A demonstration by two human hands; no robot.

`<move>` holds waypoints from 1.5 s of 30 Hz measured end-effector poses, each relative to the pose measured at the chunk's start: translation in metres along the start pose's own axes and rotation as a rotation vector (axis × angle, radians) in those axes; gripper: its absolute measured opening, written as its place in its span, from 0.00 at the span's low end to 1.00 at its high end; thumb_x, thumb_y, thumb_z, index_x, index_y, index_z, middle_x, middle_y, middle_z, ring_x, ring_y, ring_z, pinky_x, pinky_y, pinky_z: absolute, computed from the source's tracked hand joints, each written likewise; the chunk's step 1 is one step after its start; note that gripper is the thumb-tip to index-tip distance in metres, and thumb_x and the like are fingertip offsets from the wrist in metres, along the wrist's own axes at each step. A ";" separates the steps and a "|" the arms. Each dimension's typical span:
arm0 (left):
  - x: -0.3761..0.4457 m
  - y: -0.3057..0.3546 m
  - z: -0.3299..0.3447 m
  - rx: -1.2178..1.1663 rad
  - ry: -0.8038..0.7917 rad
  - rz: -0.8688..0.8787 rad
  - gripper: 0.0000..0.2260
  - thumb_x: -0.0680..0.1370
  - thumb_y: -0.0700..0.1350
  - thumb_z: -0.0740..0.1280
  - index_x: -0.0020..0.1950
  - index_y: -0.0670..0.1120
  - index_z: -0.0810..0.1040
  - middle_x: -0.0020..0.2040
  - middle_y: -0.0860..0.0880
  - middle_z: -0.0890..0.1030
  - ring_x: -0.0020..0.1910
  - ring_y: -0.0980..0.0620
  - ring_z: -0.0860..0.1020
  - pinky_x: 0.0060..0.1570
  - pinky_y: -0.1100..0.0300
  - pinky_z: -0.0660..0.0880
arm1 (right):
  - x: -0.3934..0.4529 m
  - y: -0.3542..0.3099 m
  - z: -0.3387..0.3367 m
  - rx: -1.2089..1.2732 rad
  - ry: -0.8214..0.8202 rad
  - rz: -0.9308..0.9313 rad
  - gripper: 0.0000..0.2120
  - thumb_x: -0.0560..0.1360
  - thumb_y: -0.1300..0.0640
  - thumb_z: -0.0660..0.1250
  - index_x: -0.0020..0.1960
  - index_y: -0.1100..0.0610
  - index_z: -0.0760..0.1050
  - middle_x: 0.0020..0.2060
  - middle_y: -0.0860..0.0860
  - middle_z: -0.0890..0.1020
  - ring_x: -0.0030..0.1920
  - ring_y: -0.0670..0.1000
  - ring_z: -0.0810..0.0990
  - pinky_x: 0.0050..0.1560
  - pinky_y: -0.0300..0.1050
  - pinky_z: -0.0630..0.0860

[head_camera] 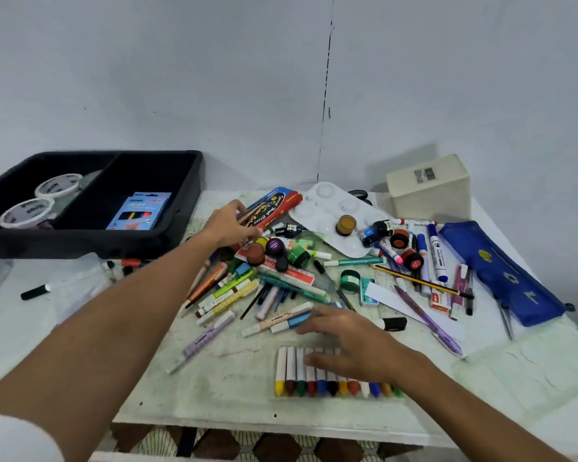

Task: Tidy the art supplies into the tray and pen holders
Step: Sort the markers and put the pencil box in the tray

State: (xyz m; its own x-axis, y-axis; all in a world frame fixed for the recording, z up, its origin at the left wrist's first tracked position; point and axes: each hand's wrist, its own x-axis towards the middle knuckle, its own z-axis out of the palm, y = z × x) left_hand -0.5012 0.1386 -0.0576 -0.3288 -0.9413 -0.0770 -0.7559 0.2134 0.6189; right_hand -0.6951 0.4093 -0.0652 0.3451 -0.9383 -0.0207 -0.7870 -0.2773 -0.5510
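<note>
A black two-compartment tray [187, 181] stands at the back left, with two white tubs [58, 185] in its left part and a blue box [141, 211] in its right part. My left hand [231, 225] reaches to the pile's far side and grips the end of a red pencil box [274, 205]. My right hand [344, 341] lies flat with straight fingers on a clear pack of crayons [331, 386] near the table's front. Markers and pens [227, 291] lie heaped in the middle, with small paint pots [274, 247] behind them.
A white paint palette [321, 208] and a cream box [429, 190] sit at the back right. A blue pencil case [504, 271] lies along the right side. One black marker [34, 292] lies apart at the left. The table's front edge runs close below the crayons.
</note>
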 end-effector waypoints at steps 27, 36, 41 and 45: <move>-0.171 0.020 -0.033 0.264 -0.377 0.259 0.47 0.62 0.46 0.80 0.74 0.55 0.57 0.60 0.51 0.66 0.60 0.52 0.69 0.59 0.58 0.72 | 0.010 0.001 -0.023 0.932 0.195 0.146 0.24 0.72 0.65 0.63 0.65 0.50 0.70 0.46 0.51 0.84 0.45 0.56 0.84 0.39 0.50 0.82; -0.210 -0.007 -0.034 0.563 -0.295 0.300 0.47 0.60 0.48 0.78 0.73 0.57 0.55 0.65 0.53 0.64 0.64 0.53 0.63 0.60 0.55 0.70 | -0.011 -0.003 0.002 -0.245 -0.119 -0.161 0.39 0.66 0.30 0.68 0.71 0.47 0.68 0.64 0.43 0.74 0.62 0.44 0.71 0.55 0.36 0.67; -0.217 -0.018 -0.030 0.716 -0.284 0.282 0.47 0.62 0.50 0.78 0.75 0.56 0.55 0.67 0.51 0.65 0.66 0.51 0.62 0.63 0.54 0.67 | -0.016 0.003 0.014 -0.413 -0.108 -0.154 0.38 0.68 0.30 0.66 0.74 0.42 0.62 0.69 0.48 0.69 0.66 0.49 0.65 0.61 0.43 0.64; -0.218 -0.021 -0.031 0.735 -0.284 0.245 0.47 0.62 0.50 0.78 0.75 0.56 0.56 0.66 0.50 0.65 0.65 0.51 0.62 0.63 0.54 0.66 | -0.018 0.003 0.014 -0.393 -0.070 -0.130 0.34 0.69 0.36 0.67 0.73 0.43 0.65 0.63 0.48 0.73 0.62 0.49 0.69 0.58 0.43 0.68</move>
State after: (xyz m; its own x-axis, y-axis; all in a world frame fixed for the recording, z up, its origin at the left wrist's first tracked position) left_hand -0.3965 0.3312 -0.0299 -0.5883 -0.7649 -0.2622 -0.7895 0.6135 -0.0184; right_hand -0.6967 0.4281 -0.0778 0.4778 -0.8777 -0.0360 -0.8652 -0.4630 -0.1927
